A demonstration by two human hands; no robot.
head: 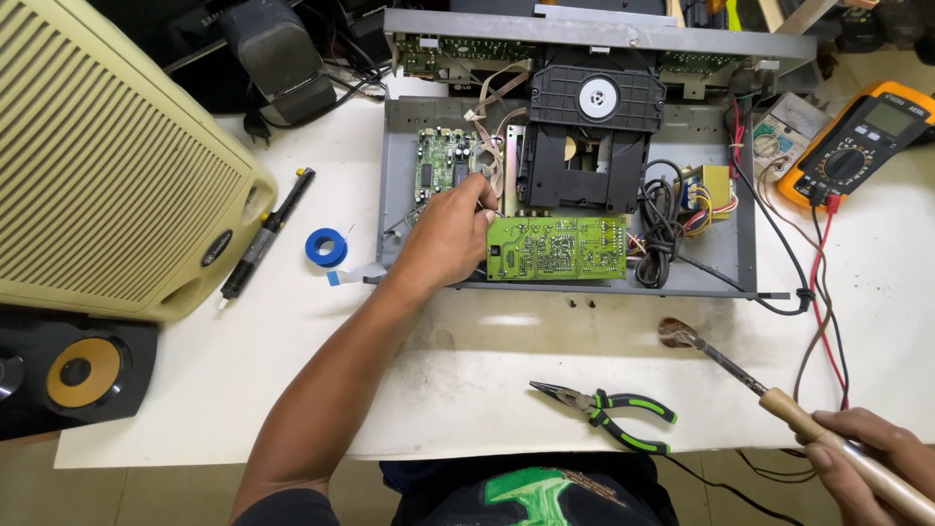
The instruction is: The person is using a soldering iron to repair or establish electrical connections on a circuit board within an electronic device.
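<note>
An opened grey disc player chassis (716,248) lies on the white table. It holds a black disc drive (584,136), a small green board (440,161), and an upturned light green circuit board (557,248). My left hand (448,234) reaches into the chassis, its fingertips pinched at the left edge of the light green board, near the ribbon cables (502,122). My right hand (867,458), at the lower right, grips the wooden handle of a soldering iron (740,370). The iron's tip (677,333) points toward the chassis front edge, just short of it.
Green-handled needle-nose pliers (609,404) lie at the table's front. A blue solder spool (325,247) and black desoldering pump (265,234) sit left of the chassis. A cream speaker grille (107,166) fills the left; an orange multimeter (857,146) with red and black leads sits at the right.
</note>
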